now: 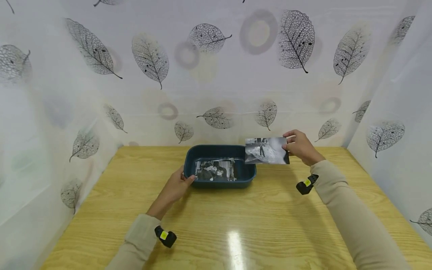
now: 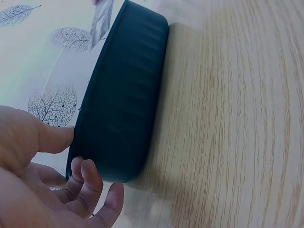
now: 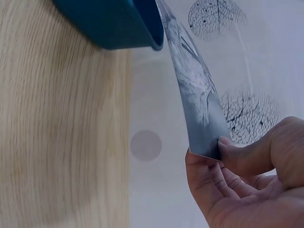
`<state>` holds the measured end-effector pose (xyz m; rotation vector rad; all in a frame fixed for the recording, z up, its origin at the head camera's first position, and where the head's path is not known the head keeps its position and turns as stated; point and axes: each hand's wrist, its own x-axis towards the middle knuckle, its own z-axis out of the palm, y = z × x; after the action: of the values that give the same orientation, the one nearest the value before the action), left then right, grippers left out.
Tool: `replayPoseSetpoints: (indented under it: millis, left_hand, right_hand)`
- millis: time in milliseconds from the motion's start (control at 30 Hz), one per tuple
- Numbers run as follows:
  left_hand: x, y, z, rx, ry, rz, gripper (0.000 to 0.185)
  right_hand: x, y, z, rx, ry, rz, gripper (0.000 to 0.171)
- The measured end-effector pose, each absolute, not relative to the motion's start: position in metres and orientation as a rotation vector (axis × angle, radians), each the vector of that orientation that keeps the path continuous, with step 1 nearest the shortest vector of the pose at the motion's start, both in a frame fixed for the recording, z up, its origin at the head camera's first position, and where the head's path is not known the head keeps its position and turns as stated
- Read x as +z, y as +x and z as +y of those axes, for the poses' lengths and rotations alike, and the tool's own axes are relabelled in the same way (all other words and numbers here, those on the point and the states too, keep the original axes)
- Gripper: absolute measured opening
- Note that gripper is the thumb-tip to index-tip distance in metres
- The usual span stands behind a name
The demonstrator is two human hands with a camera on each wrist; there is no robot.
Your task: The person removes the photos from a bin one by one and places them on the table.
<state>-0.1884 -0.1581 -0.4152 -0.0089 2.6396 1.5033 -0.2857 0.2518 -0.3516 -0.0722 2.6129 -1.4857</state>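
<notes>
A dark blue-green plastic basin (image 1: 221,184) stands toward the back of the table, with several black-and-white photos (image 1: 216,170) lying in it. My left hand (image 1: 175,185) grips the basin's left end, thumb at the rim and fingers against the outer wall, as the left wrist view shows. In my right hand (image 1: 299,147) a black-and-white photo (image 1: 264,150) is pinched by its right edge between thumb and fingers. This photo is held up, its left part overlapping the basin's right back corner in the head view. In the right wrist view the photo (image 3: 194,80) bends slightly.
The light wood table (image 1: 216,213) runs up to a pale curtain (image 1: 216,86) printed with dark leaves, which also closes both sides. Dark wrist cameras (image 1: 166,237) sit on both sleeves.
</notes>
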Motion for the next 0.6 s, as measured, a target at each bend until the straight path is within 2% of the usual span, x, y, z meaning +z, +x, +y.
replayPoseSetpoints:
  millis: [600]
  left_hand:
    - [-0.414, -0.188, -0.158, 1.487, -0.012, 2.628, 0.043]
  right_hand:
    - [-0.381, -0.282, 0.295, -1.466, -0.04, 2.501, 0.052]
